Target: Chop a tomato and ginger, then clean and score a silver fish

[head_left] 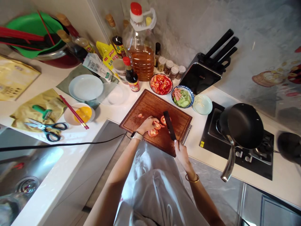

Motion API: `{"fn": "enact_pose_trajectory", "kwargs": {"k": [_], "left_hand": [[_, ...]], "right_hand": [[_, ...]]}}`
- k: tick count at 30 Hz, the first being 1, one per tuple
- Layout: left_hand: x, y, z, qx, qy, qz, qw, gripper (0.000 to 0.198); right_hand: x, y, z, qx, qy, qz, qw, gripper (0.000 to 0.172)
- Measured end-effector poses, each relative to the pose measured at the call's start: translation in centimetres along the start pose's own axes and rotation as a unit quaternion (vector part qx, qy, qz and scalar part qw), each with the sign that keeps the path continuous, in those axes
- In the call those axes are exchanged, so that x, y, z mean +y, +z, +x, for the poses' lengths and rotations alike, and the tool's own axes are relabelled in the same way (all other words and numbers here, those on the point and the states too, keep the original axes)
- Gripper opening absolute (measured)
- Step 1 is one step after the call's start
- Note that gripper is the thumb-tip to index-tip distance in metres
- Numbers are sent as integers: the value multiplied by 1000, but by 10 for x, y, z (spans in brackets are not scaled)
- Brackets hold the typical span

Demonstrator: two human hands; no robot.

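Note:
My right hand (181, 152) is wrapped round the handle of a black kitchen knife (169, 125), its blade over the right part of a wooden cutting board (138, 106). My left hand (148, 125) is closed on a piece of cut tomato (156, 125) just left of the blade. Beneath it lies another tomato slice (153, 132), and a further tomato piece (163, 120) sits against the blade's far side. A small tomato scrap (140, 115) rests on the board's left part. My fingers partly hide the piece they hold.
Behind the board stand a bowl of cut red vegetable (161, 84), a bowl of sliced cucumber (182, 102) and a small pale-green dish (202, 104). A black pan (245, 125) sits on the stove to the right. At left are scissors (47, 127) and a beaten-egg bowl (68, 116).

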State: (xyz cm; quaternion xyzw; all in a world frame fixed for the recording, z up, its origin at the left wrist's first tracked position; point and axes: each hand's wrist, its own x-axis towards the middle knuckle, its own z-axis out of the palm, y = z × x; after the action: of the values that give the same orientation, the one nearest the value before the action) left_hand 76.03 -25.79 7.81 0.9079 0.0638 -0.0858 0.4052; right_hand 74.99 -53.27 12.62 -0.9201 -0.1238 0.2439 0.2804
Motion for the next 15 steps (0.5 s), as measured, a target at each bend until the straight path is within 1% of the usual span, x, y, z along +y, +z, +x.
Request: {"fn": "enact_pose_trajectory", "kwargs": {"k": [3,7,9,11,13,15], "left_hand": [[-4,-6,-12,-13,11,-25,1000,40],[0,-10,-24,-14,20,-28,999,39],[3,-9,-32,-19,28,-20,999,44],[5,-7,-42,-26,42,-19,999,55],[6,-4,-50,-20,50,-28,998,59],[7,-1,-56,4,43,-44,998,52]], "right_hand": [[0,3,-1,-6,-16,-21,1000,66],[-2,6,-2,-13,-41,-74,996,67],[-3,7,-3,-18,-48,-92,994,66],[-3,7,-4,-22,-53,-99,993,66],[-3,6,-5,-23,-56,-100,993,66],[-1,6,-5,-22,-57,-102,993,66]]}}
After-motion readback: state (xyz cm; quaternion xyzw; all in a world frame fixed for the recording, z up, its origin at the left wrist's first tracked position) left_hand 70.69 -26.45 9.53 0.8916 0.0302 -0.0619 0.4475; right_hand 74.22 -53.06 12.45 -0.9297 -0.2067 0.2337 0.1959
